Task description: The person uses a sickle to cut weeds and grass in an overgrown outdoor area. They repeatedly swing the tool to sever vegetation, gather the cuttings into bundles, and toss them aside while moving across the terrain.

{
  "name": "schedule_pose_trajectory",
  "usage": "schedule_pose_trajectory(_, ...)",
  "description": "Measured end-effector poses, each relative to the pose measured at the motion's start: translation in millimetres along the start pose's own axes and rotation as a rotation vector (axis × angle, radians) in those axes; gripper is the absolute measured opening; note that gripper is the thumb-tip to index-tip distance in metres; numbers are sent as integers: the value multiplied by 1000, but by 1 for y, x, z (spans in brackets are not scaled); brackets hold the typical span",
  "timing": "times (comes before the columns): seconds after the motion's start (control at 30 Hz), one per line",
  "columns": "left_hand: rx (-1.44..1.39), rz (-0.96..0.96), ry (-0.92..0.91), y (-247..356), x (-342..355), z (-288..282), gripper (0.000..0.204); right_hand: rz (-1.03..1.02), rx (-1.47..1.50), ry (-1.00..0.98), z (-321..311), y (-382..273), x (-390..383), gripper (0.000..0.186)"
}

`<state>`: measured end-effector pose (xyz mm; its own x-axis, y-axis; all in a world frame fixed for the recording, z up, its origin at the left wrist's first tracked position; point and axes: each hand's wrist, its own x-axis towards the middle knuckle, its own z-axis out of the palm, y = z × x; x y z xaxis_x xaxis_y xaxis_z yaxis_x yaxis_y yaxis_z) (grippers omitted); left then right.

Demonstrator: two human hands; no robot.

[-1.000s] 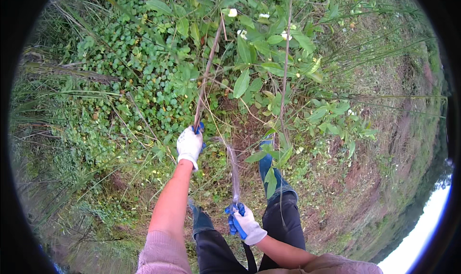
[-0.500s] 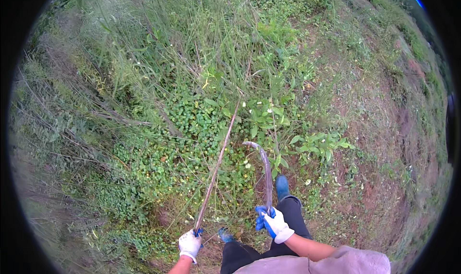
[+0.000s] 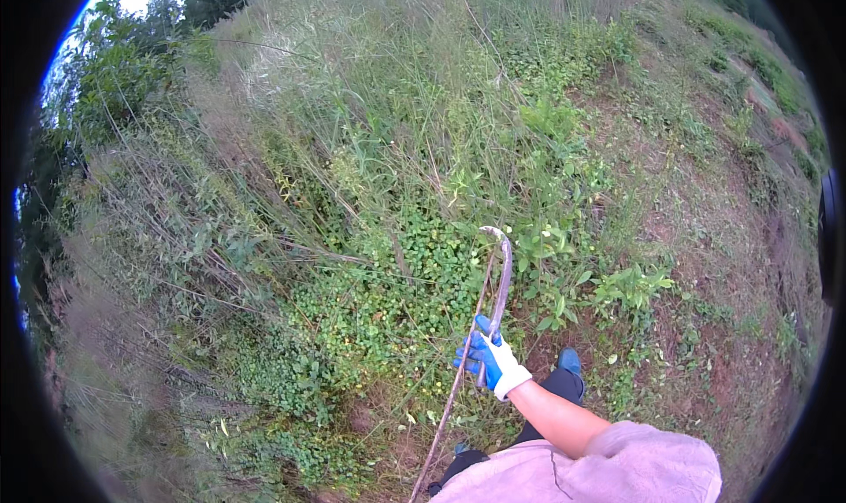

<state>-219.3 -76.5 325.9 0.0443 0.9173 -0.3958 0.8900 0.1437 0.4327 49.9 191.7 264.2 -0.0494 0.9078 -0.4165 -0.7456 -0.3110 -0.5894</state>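
Note:
My right hand [image 3: 492,360], in a white glove with a blue palm and fingers, is closed around the handle of a sickle [image 3: 505,284]. Its curved metal blade points up and away, with the tip bending left. A long thin brown stick [image 3: 447,408] slants from the lower edge up past the fingers of this hand to just beside the blade. Whether the fingers touch the stick, I cannot tell. My left hand is out of the picture, and the near end of the stick is cut off by the lower edge.
Low leafy plants [image 3: 361,327] cover the ground ahead and to the left. Tall grass and dry stems [image 3: 291,168] stand beyond them. A slope of bare reddish soil with sparse weeds [image 3: 687,230] lies on the right. My blue boot [image 3: 571,362] rests near the leafy shrub [image 3: 630,290].
My left hand has dropped out of view, and the stick has shifted right and nearer, beside the sickle. My right hand with the sickle has risen slightly. The view has tilted up, showing trees and sky.

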Motion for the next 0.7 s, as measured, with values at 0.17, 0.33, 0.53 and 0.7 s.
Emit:
schedule_pose_trajectory(0.17, 145, -85, 2, -35, -22, 8, 27, 65, 136, -66, 26, 6, 10, 45)
schedule_pose_trajectory(0.33, 434, -2, 92, -67, -4, -27, 21, 124, -147, -70, 24, 6, 5, 25)
schedule_pose_trajectory(0.53, 582, 52, 213, -80, 30, -49, 14, 235, -260, -85, 20, -33, -20, 23)
schedule_pose_trajectory(0.7, 522, -159, 385, -97, 54, -100, 12, 250, -308, -34, -5, -70, -46, 23)
